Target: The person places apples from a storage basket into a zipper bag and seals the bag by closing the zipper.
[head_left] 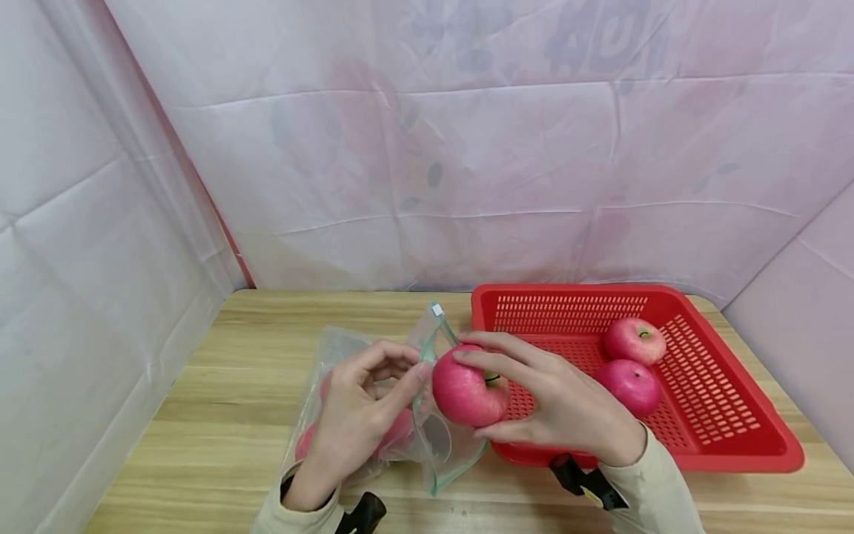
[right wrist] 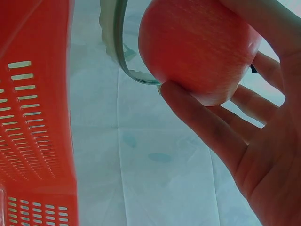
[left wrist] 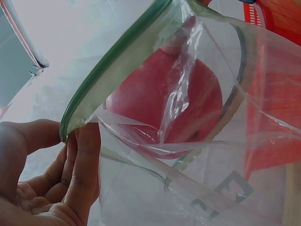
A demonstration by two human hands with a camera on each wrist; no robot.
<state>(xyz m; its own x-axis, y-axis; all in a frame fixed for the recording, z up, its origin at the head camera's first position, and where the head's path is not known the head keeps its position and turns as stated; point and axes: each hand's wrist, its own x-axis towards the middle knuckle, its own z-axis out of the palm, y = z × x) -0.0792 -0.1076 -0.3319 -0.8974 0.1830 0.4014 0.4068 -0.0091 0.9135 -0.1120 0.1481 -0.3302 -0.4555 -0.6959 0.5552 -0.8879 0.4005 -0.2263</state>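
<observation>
My right hand [head_left: 554, 389] grips a red apple [head_left: 463, 389] between thumb and fingers, right at the mouth of a clear zip bag [head_left: 437, 467]. The bag's green-edged opening faces right, towards that apple. My left hand [head_left: 363, 408] pinches the rim of the bag between thumb and fingers, as the left wrist view shows at the green zip strip [left wrist: 101, 77]. Inside the bag lie several apples [head_left: 400, 430], partly hidden by my left hand. From the right wrist view, the gripped apple [right wrist: 197, 47] stands beside the curved zip edge [right wrist: 124, 61].
A red perforated basket [head_left: 734, 400] stands on the wooden table [head_left: 220, 393] to the right. Two apples, an upper one [head_left: 635, 341] and a lower one [head_left: 629, 387], lie in it. Pale printed cloth [head_left: 500, 163] hangs behind and at both sides. A white slider [head_left: 437, 309] sits on the zip.
</observation>
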